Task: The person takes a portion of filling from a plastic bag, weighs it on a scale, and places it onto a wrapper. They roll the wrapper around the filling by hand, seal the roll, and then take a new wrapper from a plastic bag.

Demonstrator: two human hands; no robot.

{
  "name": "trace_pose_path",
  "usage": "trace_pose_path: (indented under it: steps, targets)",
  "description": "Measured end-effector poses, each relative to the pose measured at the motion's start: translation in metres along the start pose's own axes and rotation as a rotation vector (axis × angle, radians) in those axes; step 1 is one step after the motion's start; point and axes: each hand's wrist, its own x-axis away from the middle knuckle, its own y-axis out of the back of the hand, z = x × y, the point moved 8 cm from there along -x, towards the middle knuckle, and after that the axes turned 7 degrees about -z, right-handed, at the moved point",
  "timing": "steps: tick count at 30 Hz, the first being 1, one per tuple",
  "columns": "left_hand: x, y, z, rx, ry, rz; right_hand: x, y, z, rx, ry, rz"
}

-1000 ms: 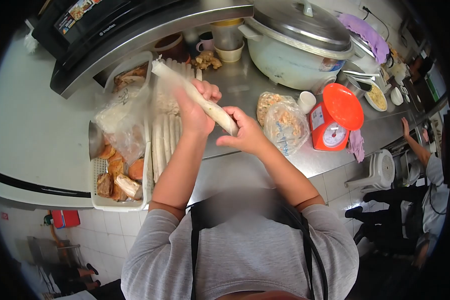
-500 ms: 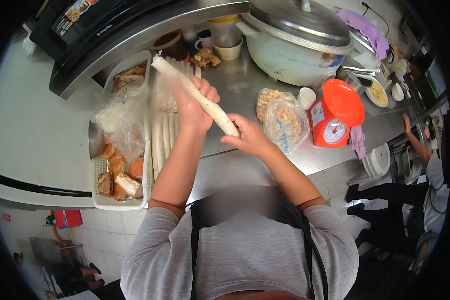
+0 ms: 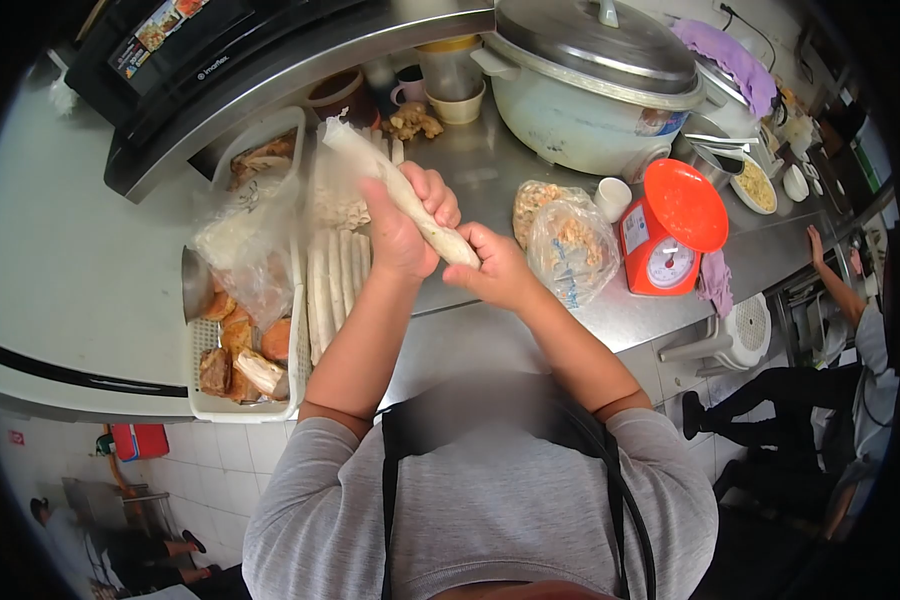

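A long, pale, sausage-like roll in a clear plastic tube (image 3: pixel 392 183) slants over the counter, its loose plastic end pointing up and left. Around its middle, my left hand (image 3: pixel 410 225) is closed, with the fingers on the far side and the thumb along the near side. My right hand (image 3: pixel 497 268) grips the lower right end between thumb and fingers. Several similar rolls (image 3: pixel 335 280) lie side by side just left of and below my left hand. To the right of my hands sit plastic bags of a chopped, pinkish-orange mixture (image 3: pixel 570 240).
A red kitchen scale (image 3: pixel 660 265) and a white cup (image 3: pixel 612 192) stand at right. Behind is a large lidded pot (image 3: pixel 580 120). Left is a white basket (image 3: pixel 295 385) with orange chunks and plastic bags. Ginger (image 3: pixel 410 120) lies at the back. Other people are at both sides.
My left hand has moved down and right, closer to my right hand. The roll's upper end has shifted slightly right and down. A person at right has stepped, showing more of a white stool.
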Motion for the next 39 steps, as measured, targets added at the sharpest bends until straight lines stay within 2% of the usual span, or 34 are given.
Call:
trace_pose_path:
  steps: [2, 5, 8, 11, 14, 17, 20, 23, 26, 29, 32, 35, 38, 39]
  targets:
    - [0.001, -0.001, 0.001, 0.006, 0.007, 0.025, 0.001, -0.001, -0.003, -0.005, -0.100, 0.032]
    - [0.002, -0.005, 0.003, 0.019, 0.016, 0.101, 0.005, -0.005, -0.011, -0.249, -0.234, 0.109]
    - [0.003, -0.004, 0.006, 0.030, 0.028, 0.108, 0.007, -0.004, -0.015, -0.368, -0.371, 0.106]
    - [0.001, -0.004, 0.006, -0.062, -0.056, 0.048, 0.002, -0.005, -0.002, -0.325, -0.177, 0.081]
    - [-0.001, -0.001, 0.011, -0.074, -0.059, 0.105, -0.001, -0.004, -0.008, -0.054, -0.215, 0.058]
    - [0.002, -0.005, 0.009, -0.079, -0.069, 0.141, 0.000, -0.007, -0.008, -0.287, -0.277, 0.087]
    - [0.002, -0.005, 0.006, -0.153, -0.114, 0.124, -0.004, -0.003, -0.001, -0.196, -0.154, 0.075]
    - [0.004, -0.009, 0.007, -0.224, -0.170, 0.171, -0.010, -0.005, 0.000, 0.053, -0.096, -0.017]
    - [0.005, -0.007, 0.011, -0.180, -0.156, 0.198, -0.009, -0.008, -0.014, -0.307, -0.296, 0.041]
    - [0.006, -0.006, 0.011, -0.198, -0.161, 0.207, -0.008, -0.007, -0.008, -0.292, -0.354, 0.036]
    - [0.005, -0.002, 0.009, -0.284, -0.231, 0.137, -0.010, -0.011, -0.007, -0.099, -0.252, 0.049]
    - [0.005, 0.002, 0.010, -0.339, -0.259, 0.127, -0.012, -0.014, -0.015, -0.088, -0.269, 0.070]
    - [0.009, 0.000, 0.007, -0.126, -0.217, 0.139, -0.011, -0.008, -0.017, -0.168, -0.315, 0.067]
    - [0.008, 0.002, 0.007, -0.151, -0.183, 0.103, -0.010, -0.010, -0.021, -0.184, -0.339, 0.079]
